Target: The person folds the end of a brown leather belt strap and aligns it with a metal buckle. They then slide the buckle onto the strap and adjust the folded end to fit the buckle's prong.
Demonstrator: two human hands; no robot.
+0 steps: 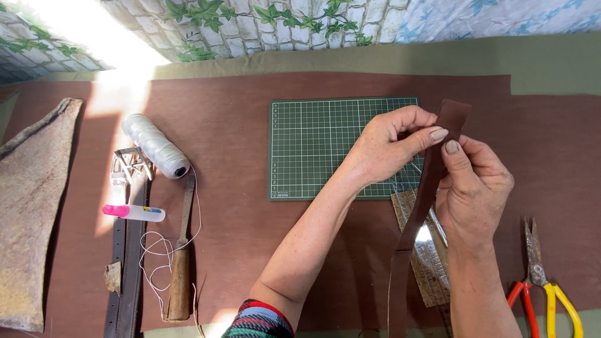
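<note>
Both my hands pinch top end of brown leather strap (418, 213): left hand (391, 147) & right hand (472, 184) closed on it w/ thumbs up front. Strap hangs over ruler (429, 263), beside green cutting mat (313, 147). Pliers (541, 281) far right.

Green cutting mat (313, 147) mid-bench; white thread spool (154, 145) left of it, awl (181, 263) below spool, pink-capped tube (133, 213), buckled belt (127, 250), hide scrap (31, 206) far left; ruler (426, 250) and red-yellow pliers (541, 281) right
</note>
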